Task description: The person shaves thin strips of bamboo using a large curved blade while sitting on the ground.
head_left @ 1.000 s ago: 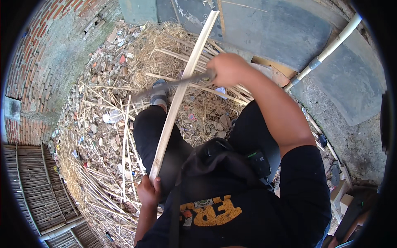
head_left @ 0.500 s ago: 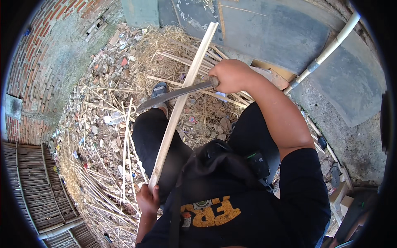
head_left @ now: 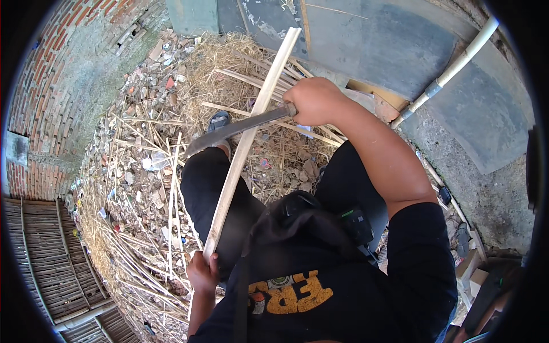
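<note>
My left hand [head_left: 203,270] is closed around the near end of a long pale bamboo strip [head_left: 237,163], which slants up and away over my left thigh. My right hand [head_left: 314,102] grips the handle of a machete [head_left: 240,128]. Its dark, broad blade points left and lies across the strip above the middle, seemingly against it; I cannot tell whether the edge cuts into it. The strip's far end stands free beyond the blade.
Split bamboo strips [head_left: 143,271] litter the rubble at left, and more strips [head_left: 246,80] lie beyond my knees beside dry straw shavings [head_left: 220,57]. A brick wall [head_left: 48,97] bounds the left. Grey panels [head_left: 372,46] and a pale pipe [head_left: 452,71] stand at far right.
The machete and my right hand have shifted slightly left, with the blade turned a little. The bamboo strip and my left hand have moved only slightly.
</note>
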Tool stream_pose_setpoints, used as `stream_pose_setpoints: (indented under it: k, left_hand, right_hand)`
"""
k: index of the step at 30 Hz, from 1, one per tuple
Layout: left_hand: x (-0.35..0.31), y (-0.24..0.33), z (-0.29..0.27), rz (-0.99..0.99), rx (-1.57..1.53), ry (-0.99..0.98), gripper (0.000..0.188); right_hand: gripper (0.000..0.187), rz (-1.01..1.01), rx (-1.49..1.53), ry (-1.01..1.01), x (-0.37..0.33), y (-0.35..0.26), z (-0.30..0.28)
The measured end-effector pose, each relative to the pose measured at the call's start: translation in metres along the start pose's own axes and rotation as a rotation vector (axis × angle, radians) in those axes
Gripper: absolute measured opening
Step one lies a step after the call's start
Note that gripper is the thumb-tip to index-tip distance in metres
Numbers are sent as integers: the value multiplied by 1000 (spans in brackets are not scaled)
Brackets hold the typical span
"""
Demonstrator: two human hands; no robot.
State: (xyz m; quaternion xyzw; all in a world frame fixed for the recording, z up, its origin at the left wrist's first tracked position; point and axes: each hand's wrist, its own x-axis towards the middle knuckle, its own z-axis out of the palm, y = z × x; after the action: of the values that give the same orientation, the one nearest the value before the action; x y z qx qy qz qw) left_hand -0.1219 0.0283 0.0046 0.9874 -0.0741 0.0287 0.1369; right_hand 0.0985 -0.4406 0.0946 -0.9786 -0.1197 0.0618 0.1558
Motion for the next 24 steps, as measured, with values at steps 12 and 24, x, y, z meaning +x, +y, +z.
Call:
stream_pose_setpoints:
  k: [12, 24]
  left_hand:
    - [3, 6, 5, 46, -31, 39, 46]
    - [4, -4, 8, 49, -6, 32, 52]
  right_hand:
    - [15, -34, 74, 41, 3, 2, 1]
    - [39, 342, 332, 344, 25, 81, 3]
